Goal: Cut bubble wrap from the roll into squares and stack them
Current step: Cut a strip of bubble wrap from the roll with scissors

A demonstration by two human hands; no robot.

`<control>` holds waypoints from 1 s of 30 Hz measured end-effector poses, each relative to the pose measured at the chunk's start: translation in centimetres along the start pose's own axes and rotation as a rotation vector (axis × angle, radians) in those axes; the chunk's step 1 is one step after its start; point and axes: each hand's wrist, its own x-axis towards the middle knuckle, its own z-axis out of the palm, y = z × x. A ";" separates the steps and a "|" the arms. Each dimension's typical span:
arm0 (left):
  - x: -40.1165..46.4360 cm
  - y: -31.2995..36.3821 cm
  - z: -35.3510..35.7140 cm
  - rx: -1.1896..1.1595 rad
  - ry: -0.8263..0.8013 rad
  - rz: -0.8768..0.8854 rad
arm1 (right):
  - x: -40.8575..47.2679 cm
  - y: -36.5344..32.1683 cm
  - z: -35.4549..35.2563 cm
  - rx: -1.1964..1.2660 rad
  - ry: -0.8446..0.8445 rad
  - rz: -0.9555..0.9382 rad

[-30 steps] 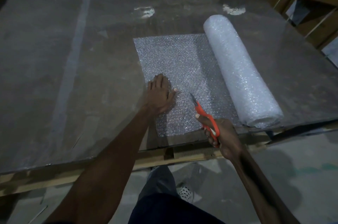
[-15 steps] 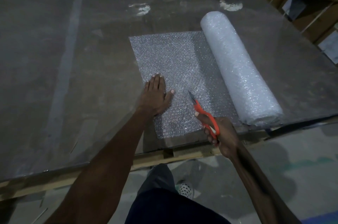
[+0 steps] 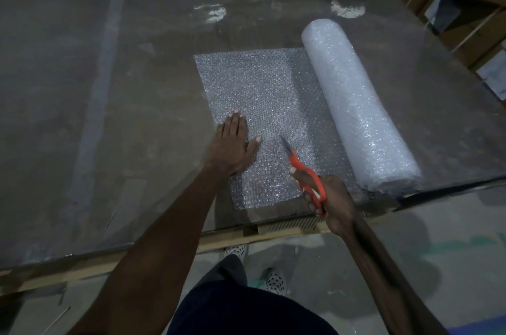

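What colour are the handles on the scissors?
Orange-red. The scissors, held in the right hand, show best in the head view.

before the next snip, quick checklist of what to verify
1. Left hand flat, pressing the unrolled clear bubble wrap sheet: ok.
2. Right hand grips the orange-handled scissors: ok.
3. Blades over the sheet, pointing away from the body: ok.
4. Left fingers clear of the blade tip: ok.
5. White bubble wrap roll lying on the table: ok.
6. Cut line straight: cannot tell.
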 end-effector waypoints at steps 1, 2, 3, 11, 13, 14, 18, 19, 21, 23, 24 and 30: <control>0.0 0.0 0.0 0.001 -0.001 -0.002 | 0.1 -0.2 0.1 0.003 0.002 0.004; 0.0 0.0 0.0 0.003 -0.001 -0.003 | 0.1 -0.3 0.2 0.004 0.003 0.010; 0.0 0.0 0.0 0.004 -0.002 -0.003 | 0.2 -0.4 0.2 0.001 0.001 0.014; -0.1 0.2 -0.2 0.000 -0.013 -0.007 | 0.2 0.1 -0.3 -0.015 -0.020 -0.007; -0.2 0.3 -0.4 -0.007 -0.009 -0.008 | 0.3 -0.2 -0.2 -0.011 -0.017 0.009; -0.2 0.3 -0.4 -0.012 -0.009 -0.009 | 0.4 -0.4 -0.1 -0.008 -0.016 0.015; -0.2 0.4 -0.5 -0.016 -0.003 -0.007 | 1.0 -0.9 0.4 0.004 -0.005 0.015; -0.2 0.4 -0.5 -0.015 -0.005 -0.008 | 1.2 -1.0 0.5 -0.002 -0.004 0.015; -0.2 0.4 -0.4 -0.016 -0.009 -0.010 | 1.4 -1.0 0.6 -0.009 -0.005 0.012; -0.1 0.4 -0.4 -0.016 -0.012 -0.011 | 1.5 -0.9 0.7 -0.008 -0.012 0.002; -0.1 0.4 -0.4 -0.013 -0.015 -0.010 | 1.4 -0.8 0.6 -0.004 -0.017 -0.003; 0.3 0.2 -1.0 -0.040 -0.028 -0.004 | 1.7 -0.9 0.6 -0.005 -0.016 0.003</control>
